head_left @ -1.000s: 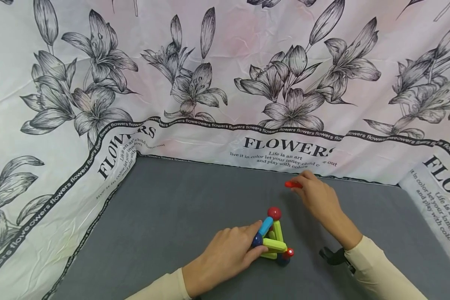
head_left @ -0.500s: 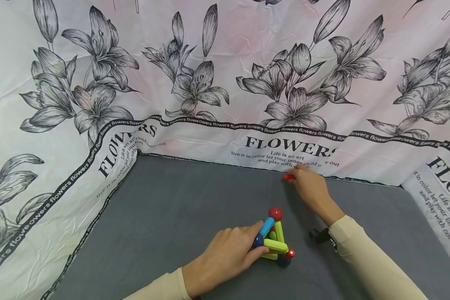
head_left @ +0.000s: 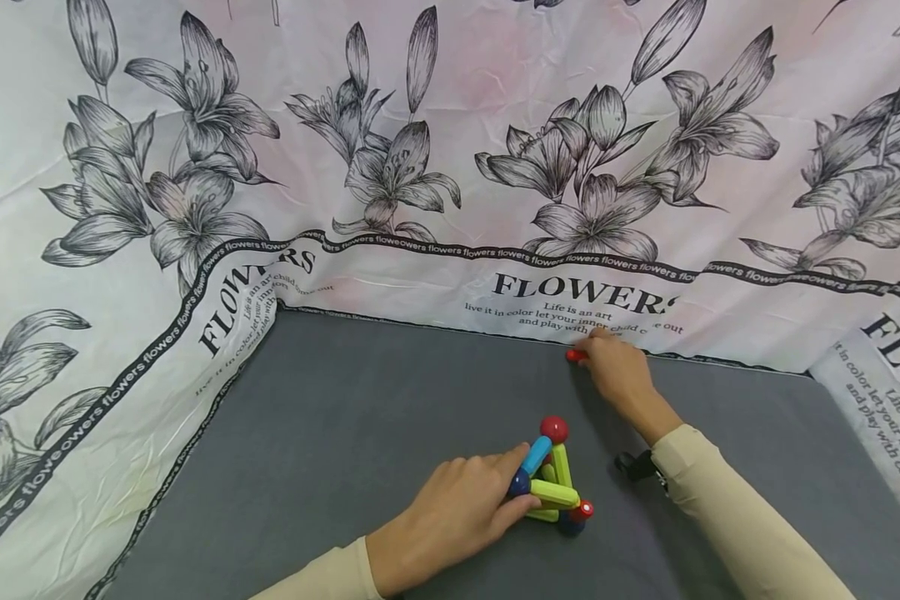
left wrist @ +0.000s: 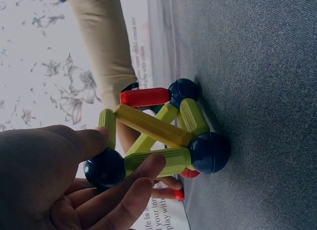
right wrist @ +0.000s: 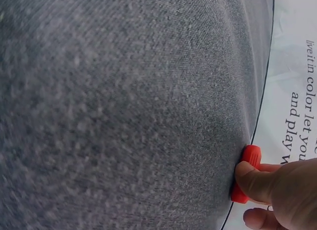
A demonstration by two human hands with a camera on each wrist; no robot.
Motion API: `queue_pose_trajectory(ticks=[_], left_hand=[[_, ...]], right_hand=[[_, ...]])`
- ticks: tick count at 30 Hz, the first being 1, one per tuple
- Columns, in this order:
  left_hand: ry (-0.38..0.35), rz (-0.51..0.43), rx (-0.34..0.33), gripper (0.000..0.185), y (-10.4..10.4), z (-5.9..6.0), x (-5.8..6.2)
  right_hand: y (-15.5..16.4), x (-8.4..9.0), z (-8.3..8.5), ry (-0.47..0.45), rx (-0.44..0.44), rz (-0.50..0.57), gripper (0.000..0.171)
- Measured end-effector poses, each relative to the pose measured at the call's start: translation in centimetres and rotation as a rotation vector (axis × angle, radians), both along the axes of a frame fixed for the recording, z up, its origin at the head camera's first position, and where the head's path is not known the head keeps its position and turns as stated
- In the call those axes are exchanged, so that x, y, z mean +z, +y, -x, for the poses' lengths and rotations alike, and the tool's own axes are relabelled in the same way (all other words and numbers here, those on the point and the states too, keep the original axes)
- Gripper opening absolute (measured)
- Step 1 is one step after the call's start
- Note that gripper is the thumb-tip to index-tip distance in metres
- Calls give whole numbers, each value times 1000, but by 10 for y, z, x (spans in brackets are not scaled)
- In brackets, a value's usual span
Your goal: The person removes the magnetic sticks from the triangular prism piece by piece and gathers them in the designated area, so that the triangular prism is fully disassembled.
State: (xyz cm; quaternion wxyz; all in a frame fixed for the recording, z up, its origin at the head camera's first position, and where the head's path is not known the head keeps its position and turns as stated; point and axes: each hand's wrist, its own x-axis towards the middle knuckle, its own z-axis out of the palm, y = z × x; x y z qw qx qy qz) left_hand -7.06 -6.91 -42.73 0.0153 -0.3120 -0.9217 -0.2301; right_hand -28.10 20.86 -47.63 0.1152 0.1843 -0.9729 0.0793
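Note:
A frame of magnetic rods and balls stands on the grey cloth, with yellow-green rods [head_left: 553, 494], a light blue rod [head_left: 537, 455] and a red ball [head_left: 554, 429]. My left hand [head_left: 453, 512] holds it at a navy ball [left wrist: 104, 168], thumb and fingers around that corner. In the left wrist view, two other navy balls, one of them the near ball [left wrist: 211, 152], sit low by the cloth. An upright red rod [left wrist: 145, 97] rises from the farther one. Over at the table's back edge, my right hand [head_left: 617, 367] pinches a loose red rod [right wrist: 251, 158] lying against the cloth.
The grey cloth [head_left: 360, 400] covers the table. A flower-printed curtain [head_left: 390, 275] borders it at the back and both sides. A black wrist strap piece [head_left: 633, 467] sticks out below my right sleeve.
My right hand has gone back and slightly left with the red rod, reaching the rear edge, then stays there. The left hand and the frame have hardly moved.

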Motion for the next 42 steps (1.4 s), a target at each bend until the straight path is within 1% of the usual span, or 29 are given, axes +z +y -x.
queue_pose_trajectory(ticks=[7,13,17,20,23,26,29,32,37,40,42], left_hand=[[-8,-5,-3,58,0,1,1],[-46,-12,5,58,1,0,1],[-51,-20,3,57,1,-1,0],[-30,-22,2,57,2,-1,0],[-8,-20,6,58,2,-1,0],[6,-15,14,58,2,-1,-1],[7,-8,20,58,1,-2,0],[-10,-3,22,60,1,-3,1],[-52,-19,12,60,0,-3,-1],[-66,-47,10,57,-2,-2,-2],[-80,-69,11,54,-3,-1,-2]], right_hand=[[-1,2,0,-2,-10,6,22],[0,4,-2,-23,-8,16,26],[2,8,-9,-21,-4,30,31],[2,17,-20,4,13,53,32],[0,30,-36,31,39,90,29],[-4,43,-56,51,73,118,24],[-8,56,-79,59,110,138,19],[-9,68,-108,48,136,159,16],[-11,77,-156,35,187,214,17],[-13,77,-178,26,226,239,19],[-15,74,-189,16,254,252,21]])
